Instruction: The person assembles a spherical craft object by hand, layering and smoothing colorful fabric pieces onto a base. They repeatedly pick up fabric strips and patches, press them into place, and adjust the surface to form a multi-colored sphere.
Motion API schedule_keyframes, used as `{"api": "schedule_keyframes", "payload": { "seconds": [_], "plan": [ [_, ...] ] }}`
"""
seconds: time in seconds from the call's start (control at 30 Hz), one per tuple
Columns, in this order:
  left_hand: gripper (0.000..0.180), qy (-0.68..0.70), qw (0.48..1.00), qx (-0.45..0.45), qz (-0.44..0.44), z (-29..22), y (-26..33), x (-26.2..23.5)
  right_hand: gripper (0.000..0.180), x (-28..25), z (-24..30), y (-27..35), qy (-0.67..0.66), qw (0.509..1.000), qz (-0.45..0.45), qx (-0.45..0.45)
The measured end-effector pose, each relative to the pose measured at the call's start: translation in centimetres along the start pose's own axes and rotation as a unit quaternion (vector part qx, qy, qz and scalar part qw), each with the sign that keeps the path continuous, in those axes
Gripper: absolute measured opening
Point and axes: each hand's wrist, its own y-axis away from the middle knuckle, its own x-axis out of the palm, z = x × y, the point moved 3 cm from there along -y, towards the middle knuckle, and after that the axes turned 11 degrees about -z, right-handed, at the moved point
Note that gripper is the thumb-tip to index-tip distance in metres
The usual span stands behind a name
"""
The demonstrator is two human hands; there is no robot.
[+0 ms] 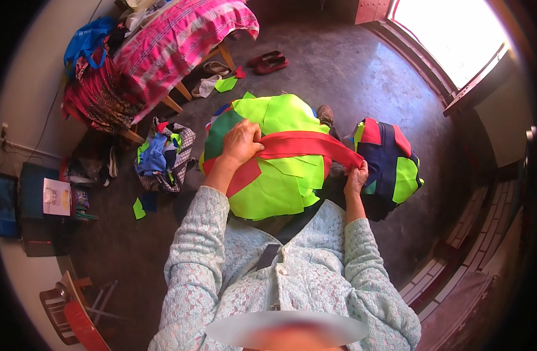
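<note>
1. Strip of red cloth point(303, 145) stretched between both hands, across a heap of lime-green cloth pieces point(280, 175).
2. Left hand point(242, 142) clenched on one end of the strip; right hand point(356, 178) pinches the other end.
3. Handling (judgement): light, limp, sags unless kept taut; best held at the ends, as now.
4. Beyond the right grip: navy patchwork bundle point(388, 167), just beside. Beyond the left grip: scrap pile point(163, 158) on the floor point(350, 76), near; a bed with a pink cover point(180, 38) farther off.
5. Open room ahead, past the heap.
</note>
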Motion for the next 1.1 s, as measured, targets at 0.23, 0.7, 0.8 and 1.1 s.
{"api": "schedule_keyframes", "payload": {
  "seconds": [0.23,0.7,0.8,1.1],
  "plan": [
    [0.022,0.015,0.999,0.011,-0.028,-0.3,0.8,-0.3,0.010,0.2,3.1,-0.7,-0.070,0.997,0.008,-0.032],
    [0.022,0.008,0.993,0.084,-0.088,0.6,1.3,0.8,0.016,1.3,17.9,3.2,-0.106,0.956,0.069,-0.266],
    [0.020,0.066,0.962,0.189,-0.184,0.4,1.8,-0.1,0.015,1.8,20.1,3.9,-0.093,0.943,0.062,-0.313],
    [0.014,0.519,0.832,-0.156,0.120,3.8,7.0,-10.1,0.025,2.9,20.5,5.2,-0.117,0.942,0.145,-0.278]
  ]
}}
